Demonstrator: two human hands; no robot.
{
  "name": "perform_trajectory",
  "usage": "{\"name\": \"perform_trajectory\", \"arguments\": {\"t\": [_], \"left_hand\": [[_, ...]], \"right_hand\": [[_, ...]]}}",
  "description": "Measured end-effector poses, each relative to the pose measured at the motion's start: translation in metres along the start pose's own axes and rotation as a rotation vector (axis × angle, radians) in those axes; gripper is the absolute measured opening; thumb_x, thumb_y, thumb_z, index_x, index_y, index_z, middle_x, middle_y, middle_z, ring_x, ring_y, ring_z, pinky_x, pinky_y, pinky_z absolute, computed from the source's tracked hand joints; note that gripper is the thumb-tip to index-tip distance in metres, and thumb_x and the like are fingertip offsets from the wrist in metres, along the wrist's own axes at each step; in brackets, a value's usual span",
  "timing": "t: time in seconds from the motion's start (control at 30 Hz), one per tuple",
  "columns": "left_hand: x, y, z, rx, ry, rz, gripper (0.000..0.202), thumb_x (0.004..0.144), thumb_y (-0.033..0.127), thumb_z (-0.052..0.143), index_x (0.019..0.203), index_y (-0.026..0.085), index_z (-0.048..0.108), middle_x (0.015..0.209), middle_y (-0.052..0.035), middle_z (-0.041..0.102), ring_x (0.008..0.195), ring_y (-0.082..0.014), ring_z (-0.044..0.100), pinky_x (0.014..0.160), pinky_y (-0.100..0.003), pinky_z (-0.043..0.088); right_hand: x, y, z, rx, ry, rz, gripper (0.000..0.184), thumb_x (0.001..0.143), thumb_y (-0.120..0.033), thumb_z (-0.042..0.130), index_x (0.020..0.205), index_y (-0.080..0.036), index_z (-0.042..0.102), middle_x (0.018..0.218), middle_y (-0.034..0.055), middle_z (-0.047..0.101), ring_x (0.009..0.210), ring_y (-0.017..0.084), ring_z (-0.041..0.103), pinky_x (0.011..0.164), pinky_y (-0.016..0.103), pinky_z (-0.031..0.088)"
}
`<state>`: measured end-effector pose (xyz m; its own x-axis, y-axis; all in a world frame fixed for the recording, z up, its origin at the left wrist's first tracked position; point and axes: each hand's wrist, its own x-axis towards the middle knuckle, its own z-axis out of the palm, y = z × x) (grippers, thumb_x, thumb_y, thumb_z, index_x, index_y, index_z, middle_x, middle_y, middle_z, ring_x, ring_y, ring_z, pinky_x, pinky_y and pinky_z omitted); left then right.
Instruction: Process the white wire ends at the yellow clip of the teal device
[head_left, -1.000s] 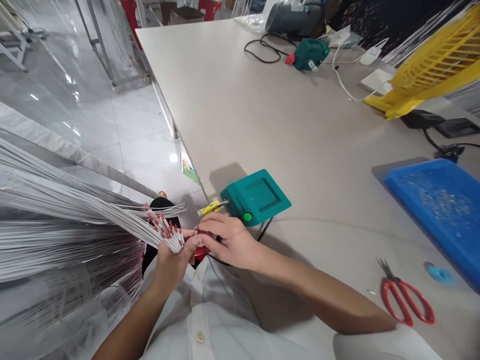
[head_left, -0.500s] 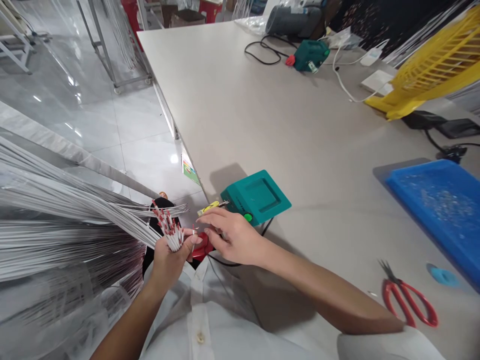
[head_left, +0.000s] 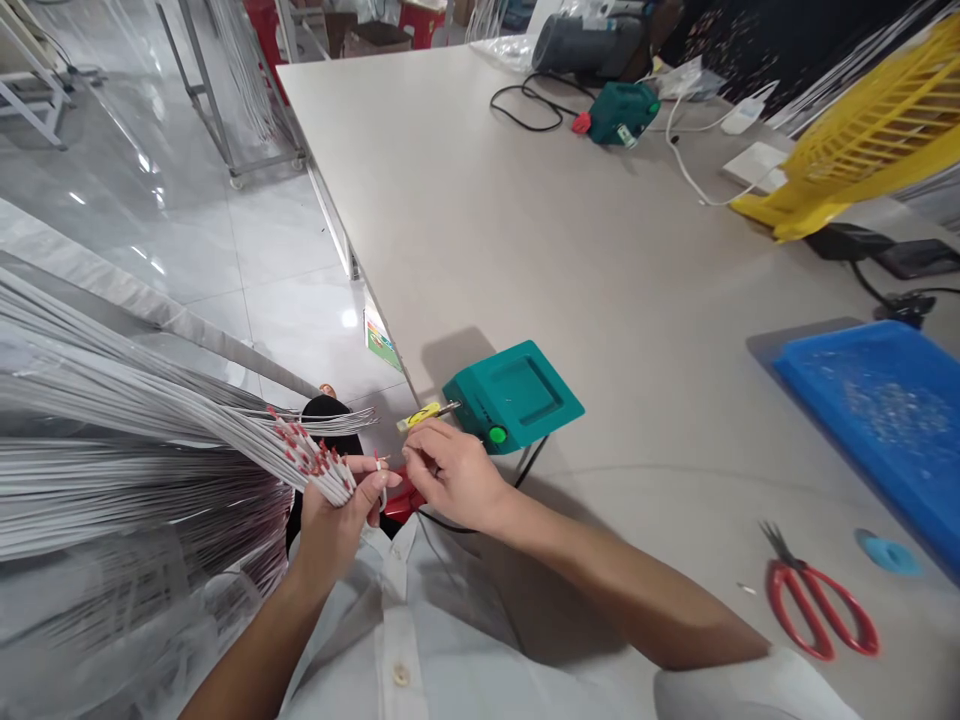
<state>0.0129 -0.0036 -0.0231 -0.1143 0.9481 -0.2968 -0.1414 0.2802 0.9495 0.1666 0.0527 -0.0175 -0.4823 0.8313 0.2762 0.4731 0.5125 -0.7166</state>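
Observation:
My left hand [head_left: 336, 525] is closed round a bundle of white wires [head_left: 330, 484] with red ends. One wire end [head_left: 379, 463] stands apart, pinched at its thumb and forefinger. To the right, my right hand [head_left: 456, 475] has its thumb and fingers drawn together in a pinch. Whatever lies between those fingertips is too small or hidden to make out. Just beyond them sits a teal device [head_left: 517, 395] with a green button [head_left: 497, 434], at the table's edge. A metal shaft with a yellow tag-like piece [head_left: 420, 415] sticks out of its left side.
Long white cables [head_left: 150, 400] hang at the left. Red-handled scissors [head_left: 814, 600], a light-blue ring [head_left: 889, 553] and a blue tray [head_left: 885, 400] lie on the right of the table [head_left: 450, 180]. Farther back are a yellow fan [head_left: 862, 130] and another green device [head_left: 621, 112].
The red-ended wires have tilted to the left in my left hand. My right hand has moved slightly, and its spread fingers have drawn together into a pinch.

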Motion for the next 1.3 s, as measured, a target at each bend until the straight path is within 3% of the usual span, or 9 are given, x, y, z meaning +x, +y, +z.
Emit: {"name": "perform_trajectory", "arguments": {"t": [0.1, 0.23, 0.33, 0.53, 0.7, 0.8, 0.93, 1.03, 1.3], "left_hand": [[0.001, 0.000, 0.000, -0.025, 0.003, -0.006, 0.014, 0.074, 0.027, 0.062, 0.080, 0.015, 0.059, 0.064, -0.0009, 0.065, 0.041, -0.0059, 0.043, 0.040, -0.020, 0.033], [0.002, 0.004, 0.002, 0.045, -0.019, -0.024, 0.016, 0.072, 0.029, 0.064, 0.077, 0.015, 0.059, 0.045, 0.0049, 0.053, 0.039, -0.0067, 0.042, 0.039, -0.020, 0.032], [0.001, 0.009, 0.004, 0.116, -0.058, -0.031, 0.020, 0.071, 0.033, 0.063, 0.071, 0.014, 0.060, 0.043, 0.0054, 0.049, 0.038, -0.0070, 0.041, 0.038, -0.020, 0.031], [-0.001, 0.007, 0.007, 0.107, -0.019, -0.023, 0.021, 0.072, 0.034, 0.063, 0.070, 0.013, 0.060, 0.043, 0.0050, 0.050, 0.038, -0.0068, 0.042, 0.038, -0.020, 0.032], [0.002, 0.002, 0.004, 0.028, 0.033, -0.034, 0.022, 0.075, 0.029, 0.061, 0.092, 0.014, 0.058, 0.066, -0.0016, 0.066, 0.041, -0.0064, 0.046, 0.042, -0.021, 0.037], [0.006, 0.002, 0.003, 0.003, -0.012, -0.027, 0.040, 0.076, 0.028, 0.060, 0.113, 0.014, 0.052, 0.066, -0.0013, 0.067, 0.042, -0.0067, 0.046, 0.043, -0.021, 0.037], [0.011, 0.003, 0.008, 0.003, -0.029, -0.027, 0.047, 0.076, 0.029, 0.059, 0.119, 0.013, 0.050, 0.066, -0.0020, 0.067, 0.042, -0.0068, 0.044, 0.043, -0.021, 0.037], [0.015, 0.003, 0.013, 0.009, -0.015, -0.026, 0.048, 0.076, 0.029, 0.059, 0.120, 0.013, 0.051, 0.071, -0.0044, 0.069, 0.042, -0.0066, 0.043, 0.043, -0.021, 0.037], [0.026, 0.002, 0.021, 0.012, 0.027, -0.004, 0.049, 0.076, 0.030, 0.059, 0.121, 0.012, 0.051, 0.070, -0.0041, 0.069, 0.041, -0.0055, 0.040, 0.042, -0.021, 0.036]], "right_hand": [[-0.002, -0.003, -0.004, 0.017, 0.052, 0.044, 0.011, 0.081, -0.016, 0.044, 0.079, -0.017, 0.055, 0.077, 0.0056, 0.060, 0.072, 0.015, 0.057, 0.066, 0.026, 0.048], [0.002, -0.010, -0.015, 0.042, -0.046, -0.018, 0.022, 0.082, -0.025, 0.049, 0.101, -0.016, 0.054, 0.101, 0.0089, 0.059, 0.067, 0.011, 0.057, 0.058, 0.023, 0.048], [0.008, -0.011, -0.018, -0.091, -0.173, -0.198, 0.016, 0.086, -0.022, 0.043, 0.087, -0.016, 0.058, 0.089, 0.0068, 0.062, 0.073, 0.013, 0.058, 0.060, 0.023, 0.045], [0.008, -0.004, -0.018, -0.582, -0.215, -0.540, 0.018, 0.084, -0.016, 0.041, 0.076, -0.014, 0.057, 0.072, 0.0050, 0.057, 0.056, 0.014, 0.050, 0.054, 0.029, 0.036], [0.001, 0.001, -0.031, -0.671, -0.187, -0.427, 0.021, 0.081, -0.018, 0.043, 0.063, -0.016, 0.054, 0.061, 0.0041, 0.054, 0.052, 0.014, 0.047, 0.049, 0.029, 0.032], [0.004, 0.004, -0.043, -0.755, -0.090, -0.322, 0.018, 0.084, -0.020, 0.043, 0.088, -0.014, 0.060, 0.082, 0.0092, 0.061, 0.077, 0.020, 0.054, 0.063, 0.032, 0.039], [0.014, 0.011, -0.050, -0.846, -0.190, -0.252, 0.029, 0.085, -0.014, 0.041, 0.111, -0.014, 0.054, 0.097, 0.0123, 0.060, 0.102, 0.028, 0.047, 0.089, 0.047, 0.035], [0.021, 0.016, -0.049, -0.825, -0.249, -0.258, 0.029, 0.083, -0.008, 0.041, 0.106, -0.014, 0.058, 0.088, 0.0119, 0.061, 0.103, 0.029, 0.047, 0.099, 0.051, 0.028], [0.042, 0.016, -0.054, -0.813, -0.358, -0.362, 0.016, 0.074, -0.010, 0.053, 0.071, -0.021, 0.064, 0.065, 0.0071, 0.060, 0.093, 0.029, 0.049, 0.098, 0.057, 0.027]]}}
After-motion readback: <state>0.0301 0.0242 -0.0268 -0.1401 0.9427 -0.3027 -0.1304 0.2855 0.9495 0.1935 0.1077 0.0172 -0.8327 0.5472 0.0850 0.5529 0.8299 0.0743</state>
